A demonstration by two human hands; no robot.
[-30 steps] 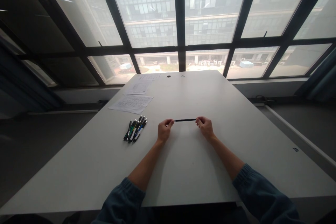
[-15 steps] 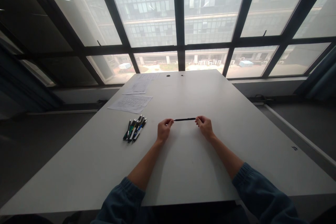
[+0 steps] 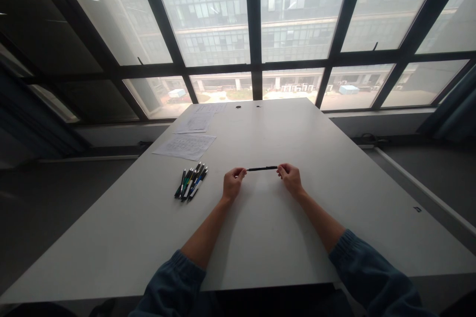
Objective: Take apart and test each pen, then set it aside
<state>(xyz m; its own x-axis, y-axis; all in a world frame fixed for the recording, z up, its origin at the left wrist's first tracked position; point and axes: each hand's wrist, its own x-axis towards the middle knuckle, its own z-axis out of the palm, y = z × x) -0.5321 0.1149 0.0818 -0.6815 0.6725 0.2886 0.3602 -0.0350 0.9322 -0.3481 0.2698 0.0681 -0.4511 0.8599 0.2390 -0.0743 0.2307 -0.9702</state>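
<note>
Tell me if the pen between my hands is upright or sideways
Sideways: the black pen runs across the view from the left hand, pinching one end, to the right hand, pinching the other.

Printed papers (image 3: pixel 185 146) lay toward far left of white table (image 3: pixel 282 131). Dark-framed windows (image 3: pixel 255 20) stood beyond, building (image 3: pixel 219 22) outside. Curtains (image 3: pixel 37 119) hung either side.

Left hand (image 3: pixel 232 184) and right hand (image 3: pixel 291 179) face each other, both pinching.
</note>
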